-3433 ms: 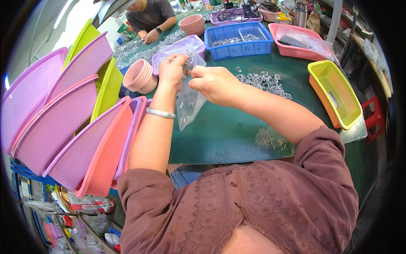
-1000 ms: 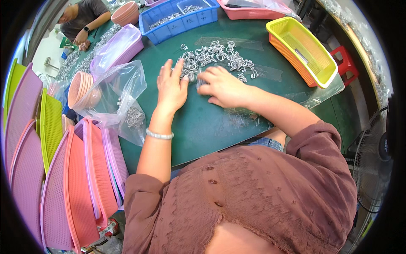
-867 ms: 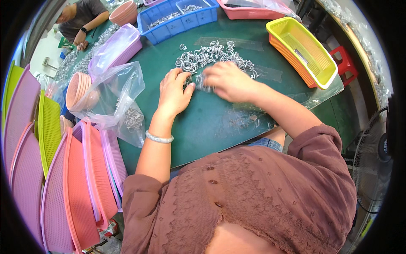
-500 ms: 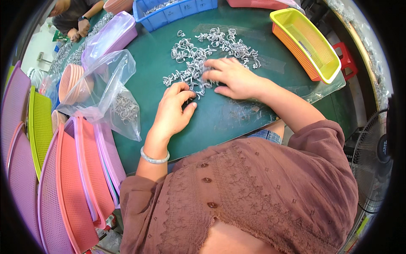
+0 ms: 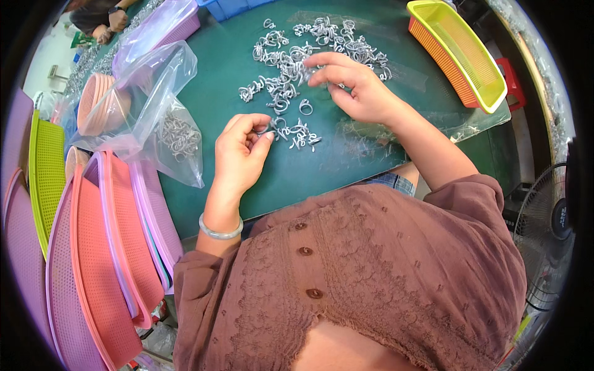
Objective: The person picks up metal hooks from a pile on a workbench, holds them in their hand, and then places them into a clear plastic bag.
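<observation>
A loose pile of small grey metal rings (image 5: 291,65) is spread over the green tabletop. Closer to me lies a smaller cluster of rings (image 5: 300,135), with a single ring (image 5: 305,107) between it and the pile. At the left of that cluster, my left hand (image 5: 240,151) has its fingers curled and thumb and forefinger pinched on a grey ring (image 5: 265,130), partly hidden by the fingertips. My right hand (image 5: 359,89) hovers at the right side of the pile, fingers stretched and apart, with nothing seen in it.
At the left stands a clear plastic bag (image 5: 179,133) with more rings, beside stacked pink bowls (image 5: 99,105) and nested baskets (image 5: 111,247). A yellow-and-orange basket (image 5: 458,55) sits at the right. A blue bin (image 5: 232,7) is at the back; a fan (image 5: 544,229) stands right.
Some rings have been drawn from the pile toward me, making a separate small cluster. My right hand has lifted back from the rings; my left hand has shifted slightly left. The view has tilted.
</observation>
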Available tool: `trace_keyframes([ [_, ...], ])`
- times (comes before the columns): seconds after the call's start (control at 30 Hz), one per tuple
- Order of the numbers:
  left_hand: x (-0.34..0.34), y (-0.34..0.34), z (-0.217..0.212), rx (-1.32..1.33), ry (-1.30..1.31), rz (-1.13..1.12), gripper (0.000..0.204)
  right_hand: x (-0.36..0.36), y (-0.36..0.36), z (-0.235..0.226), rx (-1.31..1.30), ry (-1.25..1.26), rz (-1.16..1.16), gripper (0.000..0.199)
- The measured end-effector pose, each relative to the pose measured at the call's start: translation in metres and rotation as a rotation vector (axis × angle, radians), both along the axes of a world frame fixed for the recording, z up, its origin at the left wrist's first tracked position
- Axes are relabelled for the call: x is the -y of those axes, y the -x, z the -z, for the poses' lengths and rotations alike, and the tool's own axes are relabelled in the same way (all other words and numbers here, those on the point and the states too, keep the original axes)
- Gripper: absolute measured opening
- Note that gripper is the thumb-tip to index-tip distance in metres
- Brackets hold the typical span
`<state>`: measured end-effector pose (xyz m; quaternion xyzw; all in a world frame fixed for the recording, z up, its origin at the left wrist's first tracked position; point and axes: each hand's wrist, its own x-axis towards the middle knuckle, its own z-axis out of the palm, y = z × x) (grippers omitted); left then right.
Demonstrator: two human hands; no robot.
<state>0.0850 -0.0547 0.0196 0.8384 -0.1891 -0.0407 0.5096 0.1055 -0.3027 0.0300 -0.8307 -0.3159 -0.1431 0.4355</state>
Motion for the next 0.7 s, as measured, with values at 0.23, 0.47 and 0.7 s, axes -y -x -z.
trace_keyframes([
  [0.23, -0.012, 0.011, 0.005, -0.002, -0.005, -0.057, 0.038, -0.012, 0.023, -0.006, 0.126, 0.323, 0.106, 0.023],
  [0.47, -0.008, 0.018, -0.003, 0.110, -0.172, -0.016, 0.035, -0.025, 0.038, -0.003, 0.034, 0.537, -0.109, 0.027],
  [0.7, -0.007, 0.020, -0.001, 0.149, -0.179, -0.038, 0.028, -0.023, 0.040, 0.009, -0.097, 0.271, 0.043, 0.010],
])
